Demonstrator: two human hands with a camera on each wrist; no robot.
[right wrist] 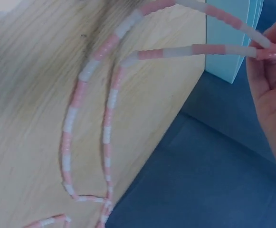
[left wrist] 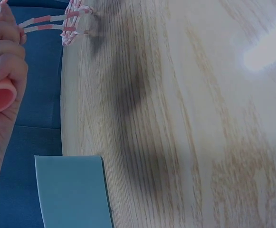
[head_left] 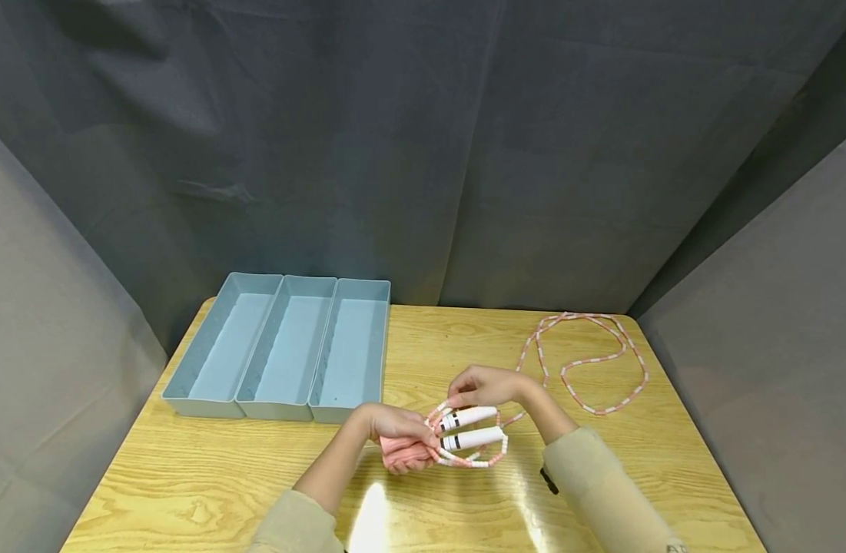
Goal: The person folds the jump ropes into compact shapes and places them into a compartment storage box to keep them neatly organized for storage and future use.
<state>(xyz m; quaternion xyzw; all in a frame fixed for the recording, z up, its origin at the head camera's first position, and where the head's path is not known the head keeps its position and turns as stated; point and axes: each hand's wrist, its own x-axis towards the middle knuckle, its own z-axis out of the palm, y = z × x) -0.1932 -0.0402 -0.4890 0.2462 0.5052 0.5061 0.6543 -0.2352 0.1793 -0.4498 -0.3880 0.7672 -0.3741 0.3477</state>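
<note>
From my seat far away, I see a pink and white jump rope (head_left: 592,360), partly bunched up in front of the person and partly lying in loose loops on the right side of the desk (head_left: 450,338). The left hand (head_left: 402,426) is wrapped round the pink ends of the two handles (head_left: 472,438), side by side. The right hand (head_left: 488,385) pinches two strands of beads (right wrist: 209,49) close by. I think the whole thing is light and won't break easily. The handles look hard and smooth, so they might slide on each other, and I'd squeeze them both at the fat pink ends, just like that. The beaded part bends like a noodle but looks a bit springy, so its loops may pop open. I'd pinch it near the handles and let the long part drag. Three blue trays (head_left: 294,338) stand to the left.
</note>
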